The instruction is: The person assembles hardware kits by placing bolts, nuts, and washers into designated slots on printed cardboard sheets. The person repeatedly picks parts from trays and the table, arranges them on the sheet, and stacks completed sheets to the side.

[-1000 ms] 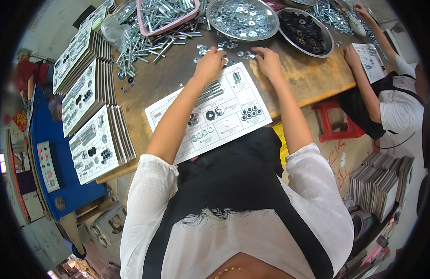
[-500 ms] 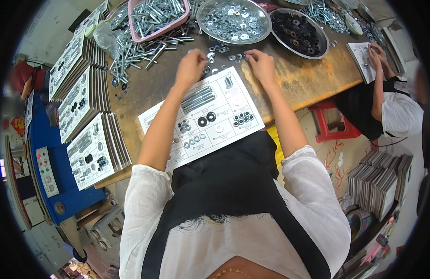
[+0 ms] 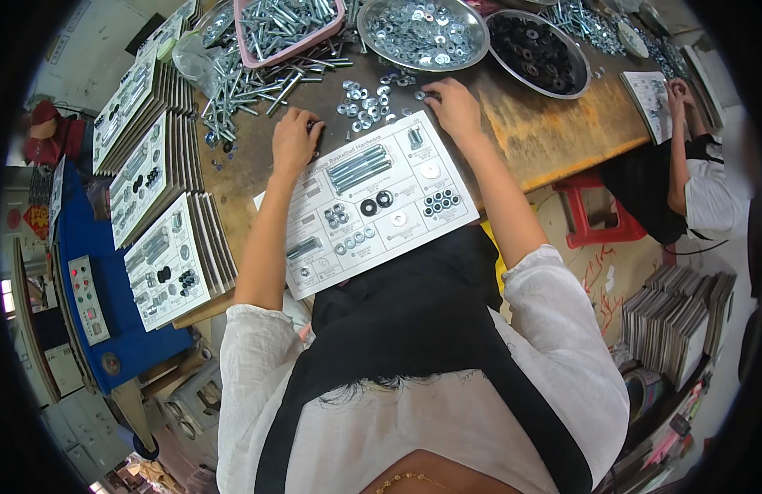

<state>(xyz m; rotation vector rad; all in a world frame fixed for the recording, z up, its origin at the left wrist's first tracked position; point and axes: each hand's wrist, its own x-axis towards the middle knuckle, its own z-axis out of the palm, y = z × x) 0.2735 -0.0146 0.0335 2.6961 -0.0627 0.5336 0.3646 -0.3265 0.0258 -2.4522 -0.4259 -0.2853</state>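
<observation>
A printed hardware card point(image 3: 315, 206) lies at the table's near edge, with bolts, black rings, washers and nuts on its face. Beyond its far left corner, my left hand point(image 3: 295, 140) is closed, fingers curled down to the tabletop. A small dark piece shows at its fingertips, too little of it to name. My right hand point(image 3: 455, 109) rests past the card's far right corner, thumb and forefinger pinched together. Something small at those fingertips cannot be made out; a loose washer point(image 3: 419, 95) lies just beside them. Between my hands several silver washers point(image 3: 364, 104) are scattered.
Bolts fill a pink basket point(image 3: 292, 56) and spill around it. Behind stand a bowl of silver washers point(image 3: 360, 37) and a bowl of black washers point(image 3: 585, 78). Stacked cards point(image 3: 167, 272) line the left edge. At right, another person point(image 3: 714, 193) holds a card near a red stool point(image 3: 574, 218).
My left hand has moved left and nearer me, uncovering the scattered washers. My right hand has shifted slightly. The whole view has turned a little, so the card appears moved to the right.
</observation>
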